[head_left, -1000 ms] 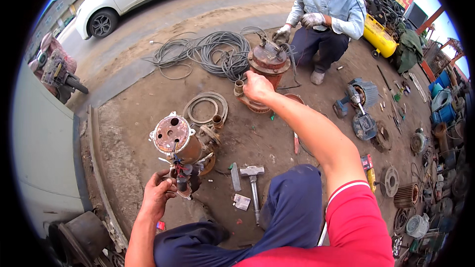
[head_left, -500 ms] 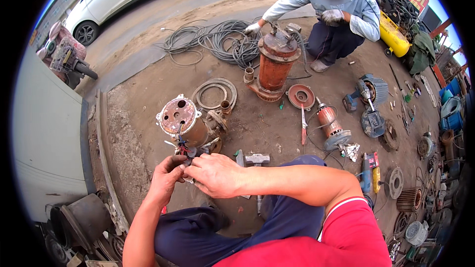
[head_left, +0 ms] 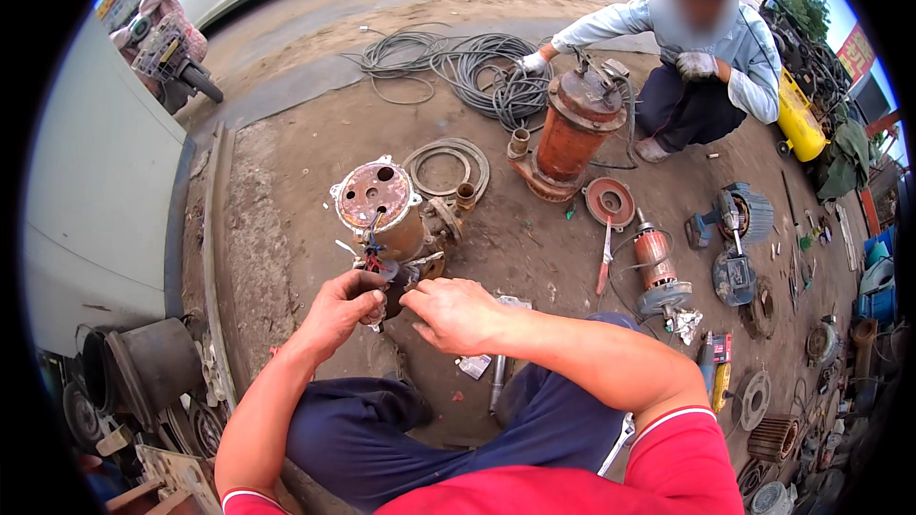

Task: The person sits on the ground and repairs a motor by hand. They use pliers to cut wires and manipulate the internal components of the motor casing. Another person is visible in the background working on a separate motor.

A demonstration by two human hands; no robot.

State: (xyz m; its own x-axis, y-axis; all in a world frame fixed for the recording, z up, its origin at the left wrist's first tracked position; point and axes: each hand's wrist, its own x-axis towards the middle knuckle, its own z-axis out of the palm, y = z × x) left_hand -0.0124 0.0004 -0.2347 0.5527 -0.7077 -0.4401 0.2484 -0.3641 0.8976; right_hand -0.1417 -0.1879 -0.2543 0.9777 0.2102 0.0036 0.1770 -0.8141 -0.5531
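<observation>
Holds the left hand [head_left: 336, 313] at the loose wires [head_left: 374, 254] in front of the rusty housing [head_left: 399, 236], with thumb and forefinger close together; cannot tell for certain of anything pinched there; holds the right hand [head_left: 456, 313] just beside, with fingers curled inward, probably for reaching the same small spot from the other side; cannot tell of any grasp there, given hidden fingertips; has the housing upright toward the left edge of the dirt ground [head_left: 534, 248], with its holed end plate [head_left: 367, 208] facing up, probably for stability and for leaving the wires open to both hands; has the hammer [head_left: 498, 383] between the legs [head_left: 563, 381] toward the near edge, seemingly for easy reach; sees a co-worker's gloved hand [head_left: 534, 63] at the coiled cable [head_left: 491, 91] toward the far edge.
</observation>
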